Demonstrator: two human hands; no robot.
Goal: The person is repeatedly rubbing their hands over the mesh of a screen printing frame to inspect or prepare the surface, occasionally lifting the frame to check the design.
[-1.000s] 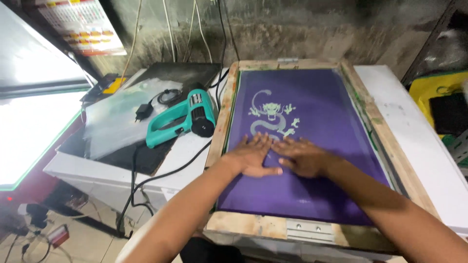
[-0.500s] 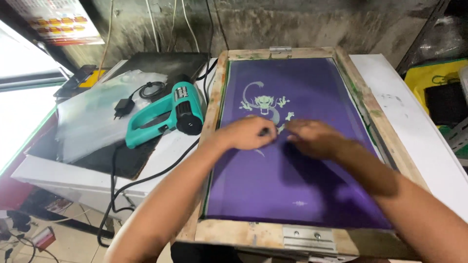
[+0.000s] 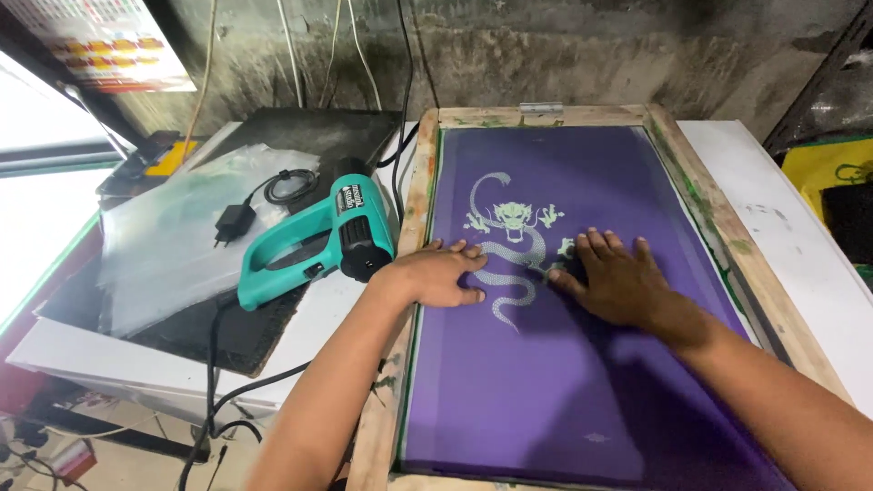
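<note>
On the purple screen [image 3: 582, 364] in its wooden frame [image 3: 414, 273], seen from the head camera, the left hand [image 3: 441, 275] and right hand [image 3: 614, 284] lie open and flat beside the pale dragon print [image 3: 509, 245]; uneven pressure could shift or smudge it; the teal heat gun [image 3: 318, 241] rests just beside the frame on the counter [image 3: 800, 245], its cord liable to snag.

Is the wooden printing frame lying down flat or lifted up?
Lying flat: the wooden frame rests level on the table, with left hand and right hand pressed on its purple mesh.
</note>
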